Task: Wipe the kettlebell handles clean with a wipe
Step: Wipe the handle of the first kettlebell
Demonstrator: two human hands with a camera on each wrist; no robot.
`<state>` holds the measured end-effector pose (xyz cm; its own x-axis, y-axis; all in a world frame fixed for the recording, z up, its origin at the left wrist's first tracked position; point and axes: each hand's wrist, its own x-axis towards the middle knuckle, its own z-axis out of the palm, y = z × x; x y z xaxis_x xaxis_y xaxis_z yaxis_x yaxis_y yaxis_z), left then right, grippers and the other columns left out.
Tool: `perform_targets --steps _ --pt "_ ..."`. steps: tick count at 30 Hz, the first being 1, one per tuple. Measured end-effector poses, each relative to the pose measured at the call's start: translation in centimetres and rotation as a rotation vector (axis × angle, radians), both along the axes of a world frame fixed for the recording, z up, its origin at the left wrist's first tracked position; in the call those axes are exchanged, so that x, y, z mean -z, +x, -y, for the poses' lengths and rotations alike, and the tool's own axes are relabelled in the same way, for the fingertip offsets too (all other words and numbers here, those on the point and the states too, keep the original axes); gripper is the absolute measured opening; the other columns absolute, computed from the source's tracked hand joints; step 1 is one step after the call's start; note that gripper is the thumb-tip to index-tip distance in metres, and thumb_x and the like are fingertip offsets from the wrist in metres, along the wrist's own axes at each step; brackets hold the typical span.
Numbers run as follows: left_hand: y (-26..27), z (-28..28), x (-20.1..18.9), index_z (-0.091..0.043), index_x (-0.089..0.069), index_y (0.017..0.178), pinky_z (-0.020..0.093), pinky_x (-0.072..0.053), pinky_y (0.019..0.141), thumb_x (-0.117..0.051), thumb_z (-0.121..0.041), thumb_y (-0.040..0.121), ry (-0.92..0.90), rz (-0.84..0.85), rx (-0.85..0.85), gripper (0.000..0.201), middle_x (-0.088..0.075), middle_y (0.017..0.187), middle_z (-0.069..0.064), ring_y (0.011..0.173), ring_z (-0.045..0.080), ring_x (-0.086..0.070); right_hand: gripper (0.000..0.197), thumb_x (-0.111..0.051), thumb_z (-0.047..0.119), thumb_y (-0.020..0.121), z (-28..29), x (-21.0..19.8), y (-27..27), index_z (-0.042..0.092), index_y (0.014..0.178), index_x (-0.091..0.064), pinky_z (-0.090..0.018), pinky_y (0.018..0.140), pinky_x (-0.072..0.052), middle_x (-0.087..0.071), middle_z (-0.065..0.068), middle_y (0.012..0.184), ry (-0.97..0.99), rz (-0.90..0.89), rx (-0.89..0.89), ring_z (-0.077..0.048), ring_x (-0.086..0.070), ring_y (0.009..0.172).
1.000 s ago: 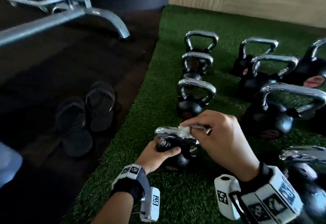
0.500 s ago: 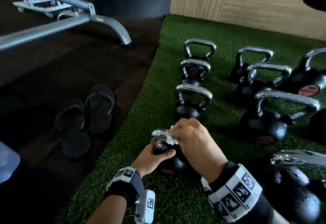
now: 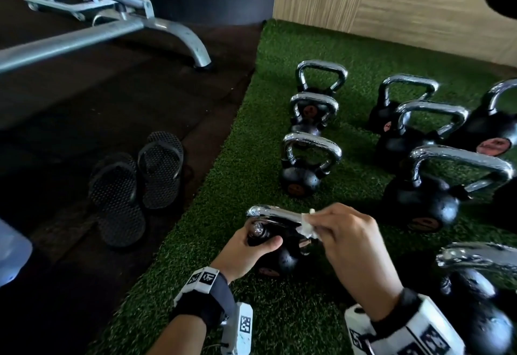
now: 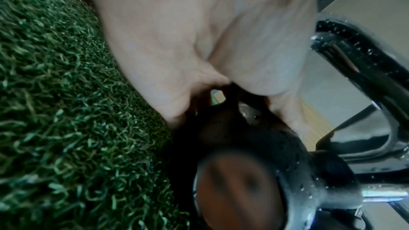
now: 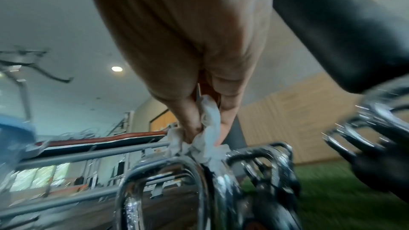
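Observation:
A small black kettlebell (image 3: 281, 258) with a chrome handle (image 3: 272, 213) stands on the green turf nearest me. My left hand (image 3: 253, 245) grips the left leg of that handle where it meets the ball (image 4: 261, 146). My right hand (image 3: 340, 231) pinches a crumpled white wipe (image 3: 307, 227) against the right part of the handle's top bar. In the right wrist view the wipe (image 5: 207, 139) is bunched between thumb and fingers on the chrome bar (image 5: 177, 165). The handle's right end is hidden under my right hand.
Several more black kettlebells with chrome handles stand on the turf (image 3: 251, 159) ahead (image 3: 309, 159) and to the right (image 3: 436, 187). A pair of black sandals (image 3: 137, 184) lies on the dark floor at left. A grey metal machine leg (image 3: 179, 35) stands beyond; a wooden wall (image 3: 391, 5) behind.
My right hand slid the wipe left along the handle and is now back toward its right end. The left hand has kept its grip.

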<state>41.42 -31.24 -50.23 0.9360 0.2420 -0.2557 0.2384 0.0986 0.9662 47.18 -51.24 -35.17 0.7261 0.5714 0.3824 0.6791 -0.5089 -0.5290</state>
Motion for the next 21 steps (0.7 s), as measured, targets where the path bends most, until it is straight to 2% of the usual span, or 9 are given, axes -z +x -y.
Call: perform_targets --steps 2,5,8,10,12,14,16,18,21 --pt "0.0 0.0 0.1 -0.029 -0.068 0.122 0.011 -0.054 0.079 -0.088 -0.062 0.065 -0.021 -0.002 -0.005 0.069 -0.077 0.113 -0.011 0.105 0.005 -0.073 0.030 -0.076 -0.011 0.077 1.2 0.9 0.3 0.017 0.088 -0.082 -0.020 0.068 -0.054 -0.072 0.008 0.084 0.082 -0.022 0.071 -0.002 -0.068 0.074" --pt "-0.1 0.0 0.0 -0.027 -0.067 0.124 0.013 -0.055 0.080 -0.088 -0.062 0.066 -0.011 -0.002 -0.015 0.070 -0.077 0.113 -0.011 0.106 0.006 -0.073 0.036 -0.075 -0.013 0.077 1.6 2.0 0.3 0.017 0.095 -0.082 -0.007 0.073 -0.051 -0.074 0.012 0.090 0.157 -0.039 0.099 0.005 -0.068 0.082" --pt "-0.1 0.0 0.0 -0.028 -0.067 0.124 0.015 -0.054 0.084 -0.086 -0.061 0.069 0.017 -0.003 -0.020 0.067 -0.077 0.114 -0.013 0.107 0.004 -0.072 0.038 -0.075 -0.010 0.078 1.8 3.5 0.0 0.022 0.096 -0.081 -0.001 0.075 -0.046 -0.074 0.019 0.095 0.228 -0.064 0.139 0.011 -0.067 0.090" --pt "-0.2 0.1 0.0 -0.028 -0.068 0.123 0.013 -0.055 0.082 -0.085 -0.060 0.071 0.015 -0.003 -0.024 0.063 -0.077 0.114 -0.013 0.106 0.004 -0.072 0.041 -0.073 -0.006 0.082 2.2 5.0 0.0 0.031 0.096 -0.081 -0.004 0.075 -0.050 -0.075 0.022 0.094 0.303 -0.202 0.190 0.010 -0.068 0.091" --pt "-0.3 0.2 -0.3 -0.027 -0.069 0.121 0.015 -0.056 0.081 -0.087 -0.061 0.069 -0.007 -0.004 -0.029 0.065 -0.077 0.113 -0.011 0.106 0.006 -0.073 0.042 -0.070 -0.006 0.085 2.8 6.6 0.5 0.033 0.093 -0.081 -0.016 0.081 -0.057 -0.077 0.018 0.097 0.443 -0.481 0.218 0.002 -0.072 0.094" --pt "-0.3 0.2 -0.4 -0.026 -0.068 0.121 0.020 -0.057 0.084 -0.088 -0.066 0.062 -0.016 -0.011 -0.045 0.073 -0.077 0.112 -0.011 0.106 0.008 -0.073 0.037 -0.071 -0.007 0.085 3.1 8.0 1.1 0.027 0.092 -0.082 -0.023 0.083 -0.060 -0.079 0.007 0.099 0.591 -0.745 0.224 -0.010 -0.074 0.099" --pt "-0.4 0.0 -0.4 -0.027 -0.066 0.123 0.027 -0.058 0.090 -0.088 -0.070 0.059 0.007 -0.026 -0.044 0.081 -0.077 0.112 -0.011 0.106 0.009 -0.073 0.031 -0.073 -0.006 0.083 3.1 9.1 1.5 0.020 0.096 -0.082 -0.024 0.083 -0.059 -0.079 -0.003 0.102 0.680 -0.862 0.232 -0.017 -0.074 0.102" --pt "-0.4 -0.2 -0.5 -0.026 -0.066 0.123 0.032 -0.058 0.093 -0.086 -0.072 0.058 0.060 -0.057 -0.033 0.082 -0.078 0.111 -0.010 0.103 0.009 -0.074 0.028 -0.076 -0.002 0.076 2.8 10.1 1.3 0.013 0.099 -0.080 -0.030 0.085 -0.060 -0.078 -0.010 0.104 0.775 -0.961 0.247 -0.023 -0.074 0.103" --pt "-0.3 -0.2 -1.3 -0.026 -0.067 0.121 0.022 -0.059 0.085 -0.086 -0.069 0.061 0.143 -0.107 -0.045 0.077 -0.079 0.104 -0.012 0.095 0.004 -0.075 0.037 -0.076 0.008 0.066 1.9 11.3 0.8 0.003 0.102 -0.077 -0.036 0.081 -0.060 -0.076 -0.018 0.105 0.878 -1.105 0.283 -0.029 -0.074 0.099"
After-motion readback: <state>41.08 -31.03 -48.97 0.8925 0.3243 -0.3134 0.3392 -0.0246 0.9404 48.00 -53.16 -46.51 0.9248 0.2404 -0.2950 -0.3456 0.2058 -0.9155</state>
